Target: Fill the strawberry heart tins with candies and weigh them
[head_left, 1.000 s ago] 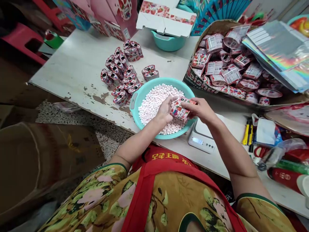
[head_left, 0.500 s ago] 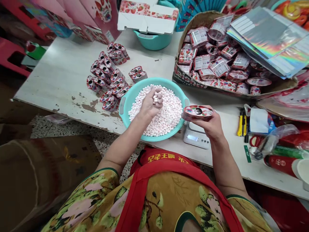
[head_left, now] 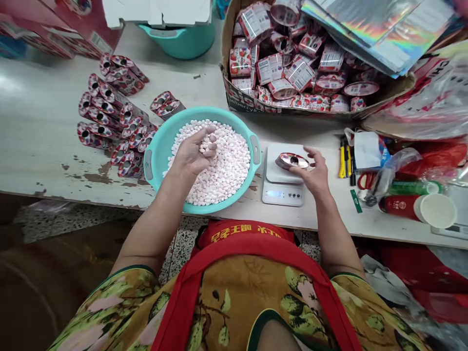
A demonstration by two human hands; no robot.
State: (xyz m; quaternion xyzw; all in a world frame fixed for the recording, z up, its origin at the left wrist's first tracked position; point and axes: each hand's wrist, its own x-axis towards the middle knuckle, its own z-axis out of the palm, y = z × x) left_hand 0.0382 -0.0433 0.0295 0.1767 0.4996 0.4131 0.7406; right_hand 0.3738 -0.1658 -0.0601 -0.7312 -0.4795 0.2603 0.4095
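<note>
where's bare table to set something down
Widest: the white table left of the clustered strawberry containers. Also bare: the patch between those and the upper teal basin, and a strip between the printed carton and the scale. Crowded: the right end, around the yellow cutter and red cup.

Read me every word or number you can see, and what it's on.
"上火 喝王老吉": red apron, upside down.
"eberry": cardboard box, partial word.
"CHI": plastic bag, partial.
Too small or blurred: scale display, packets, red cup.
</note>
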